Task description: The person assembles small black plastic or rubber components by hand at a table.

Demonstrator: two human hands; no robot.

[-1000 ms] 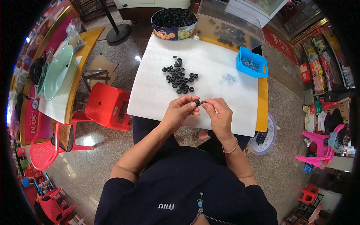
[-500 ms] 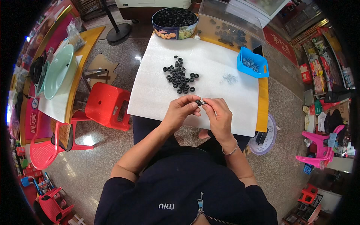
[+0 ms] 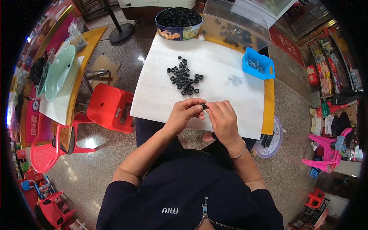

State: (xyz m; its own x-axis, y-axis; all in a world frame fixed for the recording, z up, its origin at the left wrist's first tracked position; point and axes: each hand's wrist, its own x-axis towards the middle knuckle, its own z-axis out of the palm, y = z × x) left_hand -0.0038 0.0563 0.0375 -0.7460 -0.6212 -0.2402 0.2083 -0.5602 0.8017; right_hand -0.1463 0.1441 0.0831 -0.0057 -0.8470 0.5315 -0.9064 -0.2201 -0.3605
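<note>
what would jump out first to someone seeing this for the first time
First the two hands, left hand and right hand, meeting at the near edge of the white sheet and pinching one small black ring between them. Just beyond lies a loose pile of black rings mid-sheet, with a round tin full of them at the far edge. A bright blue tray at the right and a red stool at the left add colour.

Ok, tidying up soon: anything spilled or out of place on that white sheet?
Nothing stands out. The black rings lie in one loose heap on the white sheet; both hands, left hand and right hand, pinch one ring.
</note>
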